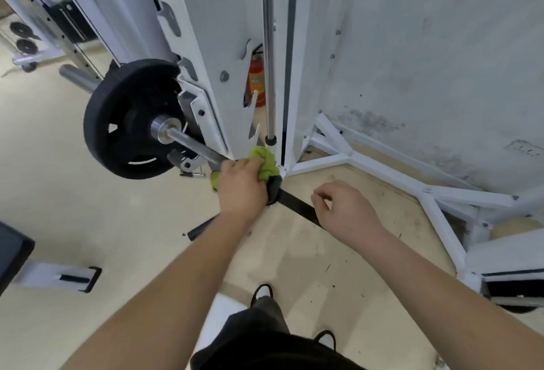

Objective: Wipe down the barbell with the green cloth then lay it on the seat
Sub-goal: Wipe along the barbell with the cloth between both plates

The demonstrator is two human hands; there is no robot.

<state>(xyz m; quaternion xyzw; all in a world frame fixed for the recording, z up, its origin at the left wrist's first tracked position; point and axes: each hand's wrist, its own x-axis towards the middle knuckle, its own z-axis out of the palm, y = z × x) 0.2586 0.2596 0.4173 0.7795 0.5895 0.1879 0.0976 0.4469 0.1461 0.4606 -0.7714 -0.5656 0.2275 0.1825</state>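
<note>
Single head-mounted wide-angle view, pitched forward and steeply down. Forearms enter from the bottom edge; left hand point(240, 185) and right hand point(344, 208) sit close, mid-frame. Shoes point(263, 293) bottom centre, white rack upright point(206, 31) upper centre, wall point(426, 60) upper right, floor point(59, 193) left.

left hand point(240, 185) grips green cloth point(265, 162) bunched round barbell point(190, 142) beside white rack upright point(206, 46). right hand point(344, 208) over dark bar stretch, fingers loosely curled, holding nothing. black plate point(123, 131) on bar end.
</note>
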